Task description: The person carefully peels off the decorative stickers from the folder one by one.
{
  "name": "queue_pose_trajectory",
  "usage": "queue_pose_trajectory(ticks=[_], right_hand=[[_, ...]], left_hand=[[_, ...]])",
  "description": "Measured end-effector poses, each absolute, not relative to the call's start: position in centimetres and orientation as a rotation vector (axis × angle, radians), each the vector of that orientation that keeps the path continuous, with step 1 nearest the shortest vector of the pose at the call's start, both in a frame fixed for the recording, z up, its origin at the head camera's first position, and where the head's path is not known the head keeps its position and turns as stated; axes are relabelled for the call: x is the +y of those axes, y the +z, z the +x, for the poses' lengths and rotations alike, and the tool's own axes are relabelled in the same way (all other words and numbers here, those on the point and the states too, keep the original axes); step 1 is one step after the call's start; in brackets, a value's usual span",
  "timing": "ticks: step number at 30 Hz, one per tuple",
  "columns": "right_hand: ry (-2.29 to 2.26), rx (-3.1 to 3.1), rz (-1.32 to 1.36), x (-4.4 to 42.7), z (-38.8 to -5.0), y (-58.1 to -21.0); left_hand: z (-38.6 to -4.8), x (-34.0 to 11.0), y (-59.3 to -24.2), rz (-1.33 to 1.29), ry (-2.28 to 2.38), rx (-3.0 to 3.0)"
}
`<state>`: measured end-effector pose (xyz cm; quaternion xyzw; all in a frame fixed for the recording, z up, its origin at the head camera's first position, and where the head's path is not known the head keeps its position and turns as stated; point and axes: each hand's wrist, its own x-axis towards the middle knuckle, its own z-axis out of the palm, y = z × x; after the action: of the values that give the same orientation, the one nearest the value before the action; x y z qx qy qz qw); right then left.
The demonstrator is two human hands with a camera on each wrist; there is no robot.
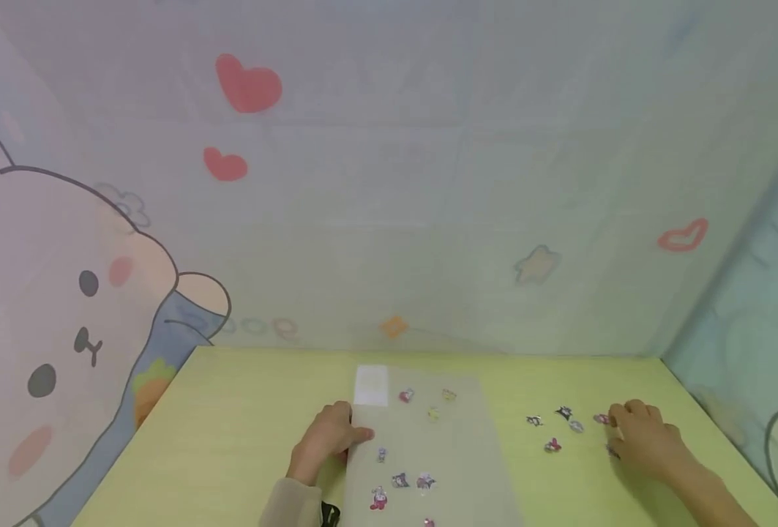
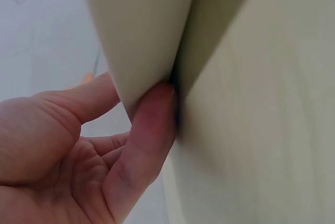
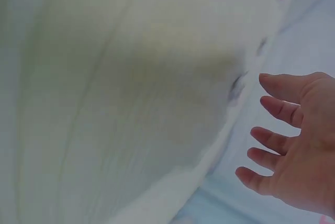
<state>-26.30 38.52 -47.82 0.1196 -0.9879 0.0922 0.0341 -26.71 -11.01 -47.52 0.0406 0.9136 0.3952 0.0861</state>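
Observation:
A beige board (image 1: 464, 454) lies on the yellow table, with several small cartoon stickers (image 1: 378, 498) spread over it. My left hand (image 1: 329, 439) grips its left edge, thumb on top. In the left wrist view, fingers (image 2: 149, 130) curl under the board (image 2: 141, 25). Over at the right, my right hand (image 1: 652, 439) hovers beside a loose cluster of cartoon pieces (image 1: 552, 445). The nearest are a pink piece (image 1: 601, 419) and a dark piece (image 1: 613, 452) partly behind its fingers. In the right wrist view, the right hand (image 3: 298, 150) has its fingers spread, holding nothing.
A white paper square (image 1: 371, 385) sits at the board's far left corner. Behind the table (image 1: 244, 424) hangs a pale cloth (image 1: 389, 183) printed with hearts and a bear. Another cloth side closes off the right.

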Motion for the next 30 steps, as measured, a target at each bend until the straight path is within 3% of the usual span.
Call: queue_pose_trajectory(ticks=[12, 30], right_hand=[[0.886, -2.961, 0.352, 28.8, -25.2, -45.8], [0.988, -2.924, 0.32, 16.0, -22.8, -47.3]], left_hand=[[-26.7, -11.6, -47.2, 0.094, 1.17, 2.711], [-26.8, -11.3, -46.9, 0.069, 1.199, 2.683]])
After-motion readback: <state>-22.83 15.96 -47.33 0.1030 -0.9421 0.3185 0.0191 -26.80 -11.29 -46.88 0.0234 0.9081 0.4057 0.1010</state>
